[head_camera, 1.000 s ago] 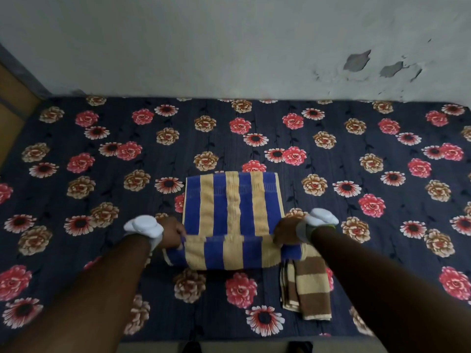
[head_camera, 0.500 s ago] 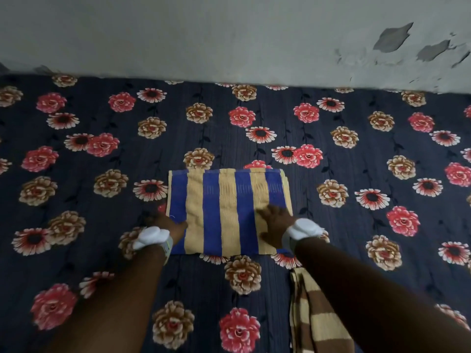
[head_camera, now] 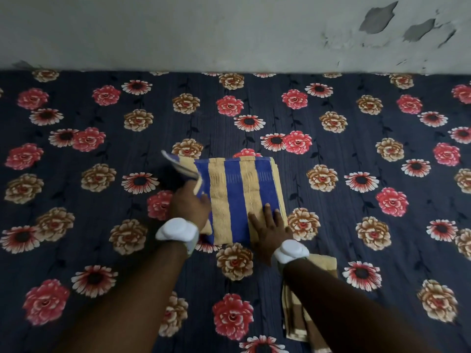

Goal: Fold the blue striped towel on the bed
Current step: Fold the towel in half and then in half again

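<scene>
The blue striped towel [head_camera: 239, 197], blue and pale yellow, lies folded into a thick rectangle in the middle of the bed [head_camera: 102, 225]. My left hand [head_camera: 190, 206] grips its left edge and holds that side lifted off the bed, so the far left corner curls up. My right hand [head_camera: 270, 229] lies flat, fingers spread, on the towel's near right corner and presses it down. Both wrists carry white bands.
The bed wears a dark sheet with red and tan flowers. A folded brown and yellow striped towel [head_camera: 300, 312] lies near my right forearm, partly hidden by it. A grey wall [head_camera: 204, 31] with peeling paint runs along the bed's far side.
My left hand has taken hold of the towel's left edge and raised it. My right hand has slid a little toward the near right corner and flattened there.
</scene>
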`<state>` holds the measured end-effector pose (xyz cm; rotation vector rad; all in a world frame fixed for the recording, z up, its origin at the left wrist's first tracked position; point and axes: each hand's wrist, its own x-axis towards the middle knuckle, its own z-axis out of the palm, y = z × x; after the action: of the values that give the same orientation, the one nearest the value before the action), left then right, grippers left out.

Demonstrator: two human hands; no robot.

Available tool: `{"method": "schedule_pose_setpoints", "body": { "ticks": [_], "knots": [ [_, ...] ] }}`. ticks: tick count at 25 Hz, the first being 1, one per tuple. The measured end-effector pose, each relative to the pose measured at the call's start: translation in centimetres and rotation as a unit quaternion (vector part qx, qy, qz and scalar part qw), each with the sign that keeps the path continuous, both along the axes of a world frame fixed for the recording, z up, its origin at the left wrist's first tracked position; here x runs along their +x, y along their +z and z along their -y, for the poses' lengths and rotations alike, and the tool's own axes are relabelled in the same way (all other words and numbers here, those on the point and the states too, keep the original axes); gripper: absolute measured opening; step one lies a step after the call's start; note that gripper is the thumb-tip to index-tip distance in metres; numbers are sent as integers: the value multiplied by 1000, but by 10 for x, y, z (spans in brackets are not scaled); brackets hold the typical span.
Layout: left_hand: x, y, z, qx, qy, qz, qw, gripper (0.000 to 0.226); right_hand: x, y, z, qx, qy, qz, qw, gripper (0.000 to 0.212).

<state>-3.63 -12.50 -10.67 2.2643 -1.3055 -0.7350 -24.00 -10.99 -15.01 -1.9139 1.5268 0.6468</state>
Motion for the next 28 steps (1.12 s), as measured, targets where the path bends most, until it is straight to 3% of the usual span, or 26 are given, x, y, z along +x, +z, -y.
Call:
{"method": "schedule_pose_setpoints", "body": {
  "ticks": [3,8,11,12,14,15,17,18,20,25,28],
  "knots": [
    [-74,0,12,-34,-92,-26,995,30,-12,-15,-45,-93,-22,19,995,72],
    [-145,-43,4,155,-248,-62,954,51,-37,-15,-48,-102,53,46,992,65],
    [-131,-31,-13,84,-245,-136,956,44,-58,-6,-37,-22,52,76,996,73],
    [-119,-26,-19,38,-260,-120,957,41,-63,1,-35,-26,27,94,995,68],
    [-84,-26,-24,-47,-264,-5,963,43,-67,12,-25,-73,-66,153,983,50],
    [-65,-28,-21,-46,-250,53,966,47,-67,17,-18,-91,-112,176,974,44],
    [-33,-38,-12,73,-255,118,957,58,-62,18,-5,-101,-146,178,968,50],
    [-26,-49,-9,135,-291,145,936,62,-58,13,0,-88,-116,151,978,58],
    [-24,-66,-6,173,-356,177,901,67,-55,6,0,-61,13,73,995,68],
    [-10,-75,-14,146,-384,159,898,79,-65,-1,13,-126,155,31,979,56],
    [-5,-77,-47,45,-453,252,854,87,-67,-2,10,-131,196,18,972,58]
  ]
}}
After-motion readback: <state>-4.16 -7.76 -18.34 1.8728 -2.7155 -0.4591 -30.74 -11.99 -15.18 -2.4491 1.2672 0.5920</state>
